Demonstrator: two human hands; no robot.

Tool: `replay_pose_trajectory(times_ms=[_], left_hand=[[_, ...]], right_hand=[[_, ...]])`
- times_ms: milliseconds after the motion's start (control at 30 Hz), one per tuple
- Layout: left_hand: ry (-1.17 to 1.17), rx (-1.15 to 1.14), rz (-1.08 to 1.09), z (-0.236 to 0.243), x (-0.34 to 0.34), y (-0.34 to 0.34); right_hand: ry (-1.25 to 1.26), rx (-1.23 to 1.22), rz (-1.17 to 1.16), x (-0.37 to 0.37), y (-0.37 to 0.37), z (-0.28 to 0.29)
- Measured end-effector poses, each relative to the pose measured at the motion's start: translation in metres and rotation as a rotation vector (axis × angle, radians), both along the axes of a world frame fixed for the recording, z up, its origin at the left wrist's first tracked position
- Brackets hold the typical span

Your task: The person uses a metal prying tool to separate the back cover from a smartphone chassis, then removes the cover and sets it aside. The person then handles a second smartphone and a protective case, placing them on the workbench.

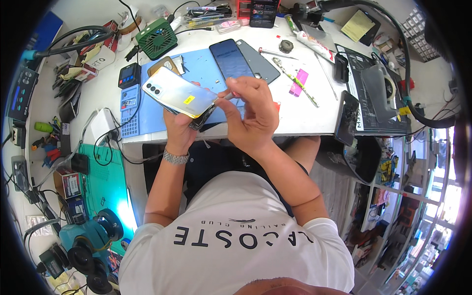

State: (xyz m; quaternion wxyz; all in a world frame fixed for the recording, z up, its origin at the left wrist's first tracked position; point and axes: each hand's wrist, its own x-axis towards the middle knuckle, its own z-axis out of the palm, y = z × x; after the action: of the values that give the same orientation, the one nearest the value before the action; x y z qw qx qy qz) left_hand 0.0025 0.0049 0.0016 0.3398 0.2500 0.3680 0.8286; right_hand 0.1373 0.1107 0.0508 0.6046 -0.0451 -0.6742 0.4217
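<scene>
My left hand (181, 130) is wrapped around a smartphone (183, 93) from below, its silver back facing up, with three camera lenses and a yellow sticker. A dark part shows under the phone's lower right end. At that same corner my right hand (253, 115) has thumb and fingers pinched together on something thin and small, mostly hidden by the fingertips. Just beyond the hands, another smartphone (230, 59) lies screen up, partly over a dark grey flat panel (258, 61). Both hands are above the front edge of the blue mat (147, 120).
Around the mat are a green fan (156, 39), a small black device with a screen (130, 75), a patterned thin tool (297, 82) and a pink piece (299, 82). A dark phone (346, 117) lies at right. A microscope (88, 241) stands at lower left.
</scene>
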Motion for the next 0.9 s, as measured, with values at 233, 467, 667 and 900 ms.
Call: replay_pose_trajectory(times_ms=[233,467,667,900], left_hand=[[0.019,0.003,-0.001,0.005,0.002,-0.001],[0.042,-0.024,-0.013,0.0,-0.003,-0.003],[0.024,-0.007,-0.021,0.0,-0.002,-0.002],[0.003,0.022,-0.081,-0.008,-0.008,-0.005]], right_hand=[[-0.037,0.101,-0.078,-0.002,0.001,-0.002],[-0.025,-0.02,-0.02,-0.004,-0.009,0.001],[-0.061,-0.019,0.011,-0.008,-0.006,-0.002],[-0.081,-0.116,0.1,-0.003,-0.003,-0.007]])
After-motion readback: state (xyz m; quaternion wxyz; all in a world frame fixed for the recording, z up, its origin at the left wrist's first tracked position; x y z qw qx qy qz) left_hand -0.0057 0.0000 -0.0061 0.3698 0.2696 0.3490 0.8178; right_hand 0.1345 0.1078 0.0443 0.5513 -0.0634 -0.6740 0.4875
